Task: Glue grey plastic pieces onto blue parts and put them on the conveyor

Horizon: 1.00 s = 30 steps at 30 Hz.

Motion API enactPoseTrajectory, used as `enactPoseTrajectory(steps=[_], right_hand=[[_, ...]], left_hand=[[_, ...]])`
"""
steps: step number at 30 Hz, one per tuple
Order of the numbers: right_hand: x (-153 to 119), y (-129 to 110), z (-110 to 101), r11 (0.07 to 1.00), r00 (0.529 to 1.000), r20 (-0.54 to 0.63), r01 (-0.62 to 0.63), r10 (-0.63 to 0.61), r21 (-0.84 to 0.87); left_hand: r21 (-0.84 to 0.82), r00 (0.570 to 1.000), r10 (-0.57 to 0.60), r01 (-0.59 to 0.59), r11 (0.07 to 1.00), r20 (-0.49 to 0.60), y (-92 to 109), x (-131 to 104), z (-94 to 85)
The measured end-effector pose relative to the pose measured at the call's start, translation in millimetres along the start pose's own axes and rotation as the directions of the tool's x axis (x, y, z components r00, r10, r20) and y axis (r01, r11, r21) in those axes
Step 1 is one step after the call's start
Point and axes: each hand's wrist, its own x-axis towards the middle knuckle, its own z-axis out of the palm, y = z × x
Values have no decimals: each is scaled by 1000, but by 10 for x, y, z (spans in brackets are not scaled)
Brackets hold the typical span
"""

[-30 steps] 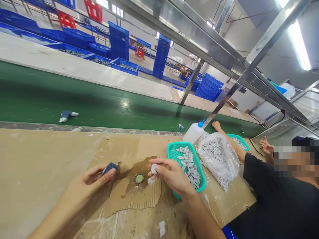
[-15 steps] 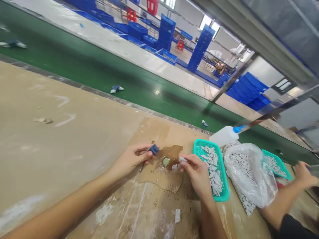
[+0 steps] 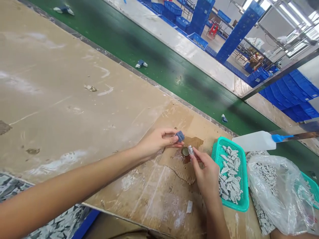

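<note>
Belt point(image 3: 164, 69) along work surface point(image 3: 124, 109) far edge; basket point(image 3: 245, 179) holds grey pieces point(image 3: 230, 166); your left hand point(image 3: 161, 140) pinches blue block point(image 3: 179, 135), right hand point(image 3: 207, 170) pale piece point(image 3: 190, 150).

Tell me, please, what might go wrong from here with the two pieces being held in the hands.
The pale piece is small and pinched in the right hand, so it could slip. The left hand might likewise lose the blue piece. The right hand is also beside the green basket; a bump could spill its loose pieces.
</note>
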Motion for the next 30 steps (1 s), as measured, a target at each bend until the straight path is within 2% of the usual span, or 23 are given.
enactPoseTrajectory(steps=[5,9,12,16,21,27,30], right_hand=[[-41,22,16,961,974,-13,222,-227,-163],[-45,38,30,918,950,16,305,-311,-252],[-40,23,28,909,951,45,306,-306,-281],[-32,-17,10,905,959,73,283,-274,-316],[-16,-24,3,904,961,86,277,-264,-326],[-15,-3,15,899,956,98,293,-276,-324],[-20,-6,21,905,956,105,294,-275,-307]], left_hand=[[-13,998,36,-37,999,-44,30,18,-12],[35,993,85,-83,996,-79,125,14,-21],[76,987,138,-132,988,-82,161,6,-21],[87,984,144,-135,987,-109,135,5,-12],[115,982,167,-156,981,-92,99,23,-6],[190,958,230,-197,962,-174,70,-15,31],[199,954,243,-207,958,-176,47,-44,47]])
